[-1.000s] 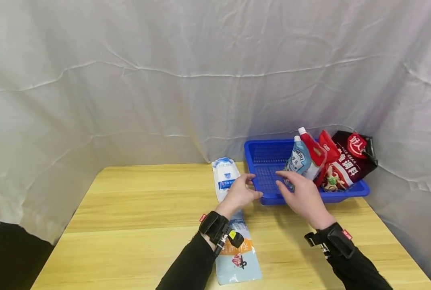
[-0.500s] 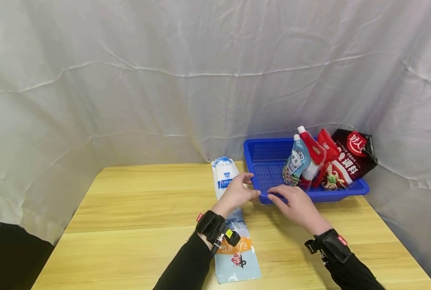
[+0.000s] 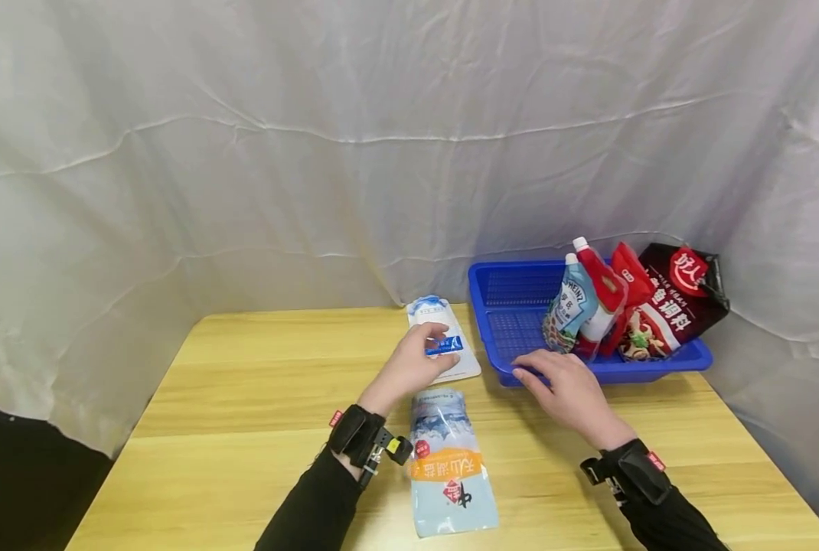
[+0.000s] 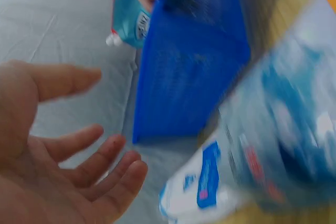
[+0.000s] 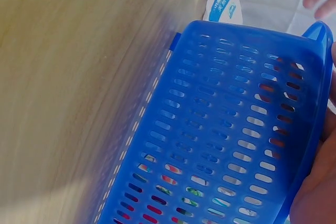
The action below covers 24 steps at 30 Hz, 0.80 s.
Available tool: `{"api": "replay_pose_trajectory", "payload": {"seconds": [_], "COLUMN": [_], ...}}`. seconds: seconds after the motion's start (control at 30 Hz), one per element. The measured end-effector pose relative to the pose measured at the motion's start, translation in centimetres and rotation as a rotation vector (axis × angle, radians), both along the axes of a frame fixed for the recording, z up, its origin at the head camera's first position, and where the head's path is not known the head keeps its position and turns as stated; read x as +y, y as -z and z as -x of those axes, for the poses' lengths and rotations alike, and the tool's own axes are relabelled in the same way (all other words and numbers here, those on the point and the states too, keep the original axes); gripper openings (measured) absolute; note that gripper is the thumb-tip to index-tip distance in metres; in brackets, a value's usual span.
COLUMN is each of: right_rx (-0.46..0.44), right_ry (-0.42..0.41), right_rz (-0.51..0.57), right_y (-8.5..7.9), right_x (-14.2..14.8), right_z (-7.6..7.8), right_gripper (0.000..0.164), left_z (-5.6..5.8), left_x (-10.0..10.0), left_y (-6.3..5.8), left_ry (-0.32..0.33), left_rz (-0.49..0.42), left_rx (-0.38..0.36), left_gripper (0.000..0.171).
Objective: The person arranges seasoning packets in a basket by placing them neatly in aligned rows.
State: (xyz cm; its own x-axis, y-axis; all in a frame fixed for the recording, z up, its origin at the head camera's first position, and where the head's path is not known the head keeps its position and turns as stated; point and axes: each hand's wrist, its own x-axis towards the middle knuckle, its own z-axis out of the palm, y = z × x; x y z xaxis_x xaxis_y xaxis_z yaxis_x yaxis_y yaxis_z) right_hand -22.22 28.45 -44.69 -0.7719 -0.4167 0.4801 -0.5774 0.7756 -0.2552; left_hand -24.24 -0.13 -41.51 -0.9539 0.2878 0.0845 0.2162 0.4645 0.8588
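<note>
My left hand (image 3: 409, 363) hovers over a white bag of salt (image 3: 463, 367), fingers spread and parted from the thumb, with nothing between them. That bag lies flat on the table left of a blue plastic basket (image 3: 513, 329). Nearer the front lies a light-blue bag of salt (image 3: 451, 493) with an orange band. My right hand (image 3: 569, 394) grips the basket's near rim close to its left corner; the right wrist view shows the slotted basket wall (image 5: 226, 103) beside the palm. Motion blurs both bags in the left wrist view.
In the basket's right half stand a light-blue Heinz pouch (image 3: 568, 306), a red spouted pouch (image 3: 602, 295), a red packet (image 3: 631, 275) and a large black seasoning bag (image 3: 681, 291) leaning over the rim. A grey curtain (image 3: 313, 191) hangs behind the wooden table (image 3: 265, 405).
My left hand has come away from the basket's left corner and moved left and toward me, over the white bag. The right hand has closed on the near rim, shifting left from before.
</note>
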Motion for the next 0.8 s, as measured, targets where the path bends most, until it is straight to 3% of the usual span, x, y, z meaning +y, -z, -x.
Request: {"api": "replay_pose_trajectory", "payload": {"seconds": [0.17, 0.43, 0.6, 0.8], "right_rx": [0.009, 0.008, 0.009, 0.012], "right_ry": [-0.005, 0.003, 0.001, -0.003], "right_rz": [0.004, 0.005, 0.001, 0.003], "right_y": [0.1, 0.1, 0.2, 0.3], "right_x": [0.1, 0.1, 0.1, 0.1], "right_z": [0.0, 0.1, 0.1, 0.1], "right_gripper": [0.015, 0.014, 0.014, 0.015], "left_z": [-0.8, -1.8, -2.0, -2.2], "left_x": [-2.2, -3.6, -3.4, -2.9], "left_y": [1.0, 2.4, 3.1, 4.1], "left_ry": [0.106, 0.189, 0.242, 0.248], "left_rz": [0.147, 0.351, 0.390, 0.427], "left_rx": [0.018, -0.010, -0.060, -0.108], "left_gripper": [0.076, 0.089, 0.089, 0.093]}}
